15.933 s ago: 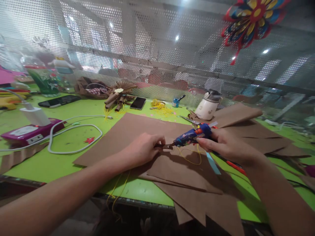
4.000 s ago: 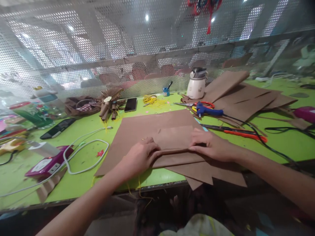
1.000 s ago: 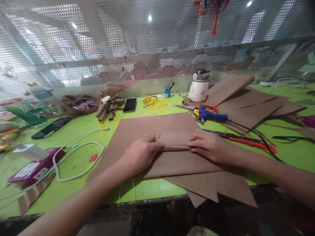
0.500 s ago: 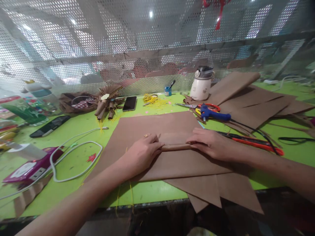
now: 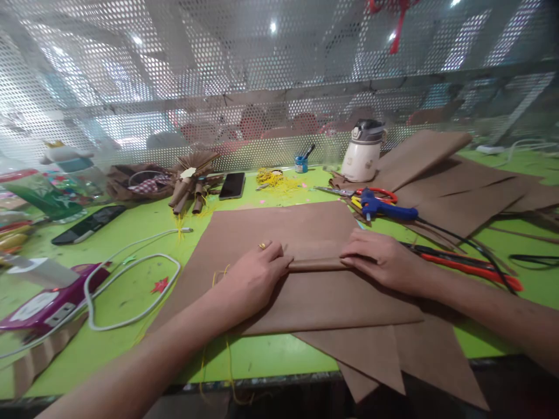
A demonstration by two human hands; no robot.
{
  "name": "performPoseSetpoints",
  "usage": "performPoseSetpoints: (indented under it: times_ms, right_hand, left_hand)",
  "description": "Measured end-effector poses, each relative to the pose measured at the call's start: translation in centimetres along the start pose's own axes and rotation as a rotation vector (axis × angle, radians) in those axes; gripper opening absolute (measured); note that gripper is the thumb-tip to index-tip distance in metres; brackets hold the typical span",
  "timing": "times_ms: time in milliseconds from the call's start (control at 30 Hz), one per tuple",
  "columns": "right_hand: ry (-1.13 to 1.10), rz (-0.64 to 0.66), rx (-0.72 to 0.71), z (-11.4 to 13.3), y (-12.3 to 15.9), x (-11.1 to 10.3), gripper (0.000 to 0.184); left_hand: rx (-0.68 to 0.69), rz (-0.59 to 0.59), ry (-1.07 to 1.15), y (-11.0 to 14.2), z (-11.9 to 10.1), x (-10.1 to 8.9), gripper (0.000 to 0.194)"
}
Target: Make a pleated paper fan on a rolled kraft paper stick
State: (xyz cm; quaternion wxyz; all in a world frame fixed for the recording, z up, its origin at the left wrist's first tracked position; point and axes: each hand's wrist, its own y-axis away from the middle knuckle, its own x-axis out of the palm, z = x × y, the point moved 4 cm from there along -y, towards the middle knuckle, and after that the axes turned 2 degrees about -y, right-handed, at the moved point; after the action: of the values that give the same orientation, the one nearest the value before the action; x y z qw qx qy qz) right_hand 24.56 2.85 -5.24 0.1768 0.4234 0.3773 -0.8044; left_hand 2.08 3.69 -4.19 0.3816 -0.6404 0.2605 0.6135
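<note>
A thin roll of brown paper (image 5: 315, 265) lies across a large brown paper sheet (image 5: 279, 227) on the green table (image 5: 131, 291). My left hand (image 5: 253, 279) presses on the roll's left end, fingers curled over it. My right hand (image 5: 379, 261) holds the roll's right end the same way. More brown paper sheets (image 5: 375, 349) stick out from under the big sheet toward the table's near edge.
A blue glue gun (image 5: 384, 208) with its black cord and red-handled scissors (image 5: 375, 192) lie behind my right hand. A white jug (image 5: 364, 158), stacked brown sheets (image 5: 458, 186), a red-handled tool (image 5: 471, 266), two phones (image 5: 232, 185) (image 5: 87, 224), rolled paper craft (image 5: 192, 186), a pink box (image 5: 43, 302) with white cable sit around. Mesh wall behind.
The paper flap has been rolled up tighter into a thin tube. Both hands stay on its ends. Long before, my right hand held the glue gun, which now lies on the table.
</note>
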Motion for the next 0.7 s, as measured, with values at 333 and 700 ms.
performPoseSetpoints:
  times_ms: [333,700]
  right_hand:
    - [-0.050,0.022,0.007,-0.2,0.4,-0.2,0.018]
    - [-0.139,0.109,0.277,-1.7,-1.2,-0.2,0.016]
  left_hand:
    - [-0.077,-0.035,0.112,-0.1,0.6,-0.3,0.028]
    - [-0.147,0.079,0.311,-1.3,2.9,-0.7,0.024]
